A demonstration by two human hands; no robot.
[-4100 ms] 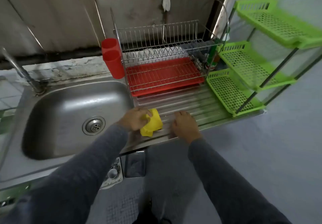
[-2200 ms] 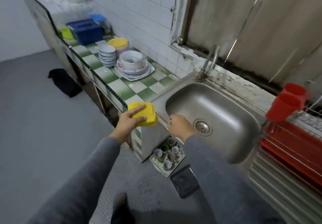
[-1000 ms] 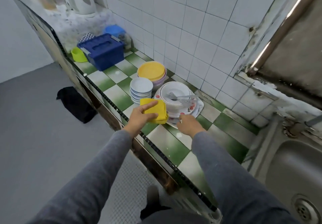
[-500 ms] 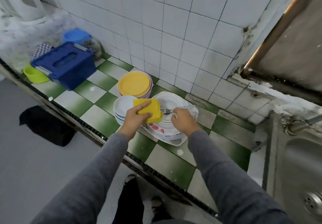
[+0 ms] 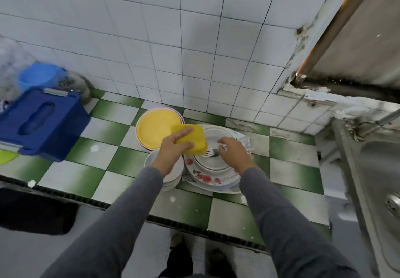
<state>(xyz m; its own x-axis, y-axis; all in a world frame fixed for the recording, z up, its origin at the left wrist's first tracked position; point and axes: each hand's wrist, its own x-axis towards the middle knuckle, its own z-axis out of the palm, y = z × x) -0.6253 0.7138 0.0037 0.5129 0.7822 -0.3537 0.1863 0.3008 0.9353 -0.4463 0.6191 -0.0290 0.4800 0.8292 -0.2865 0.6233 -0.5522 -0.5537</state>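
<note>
My left hand (image 5: 173, 149) grips a folded yellow cloth (image 5: 193, 140) above the dishes on the green-and-white tiled counter (image 5: 91, 169). My right hand (image 5: 234, 153) curls its fingers round the handle of a metal fork (image 5: 209, 153) lying in a white bowl (image 5: 211, 161). The bowl sits on a stack of flowered plates (image 5: 205, 179). Left of it stands a stack of small white bowls (image 5: 171, 179), partly hidden by my left wrist. Behind is a stack topped by a yellow plate (image 5: 154, 131).
A dark blue lidded box (image 5: 41, 122) and a light blue container (image 5: 36, 76) stand at the counter's left. The steel sink (image 5: 381, 169) is at the right edge. White wall tiles rise behind the dishes. A dark mat (image 5: 32, 212) lies on the floor.
I have turned from the sink to the counter. Both hands came down over the dish stack, the left still carrying the cloth. My right hand has closed on the fork in the bowl.
</note>
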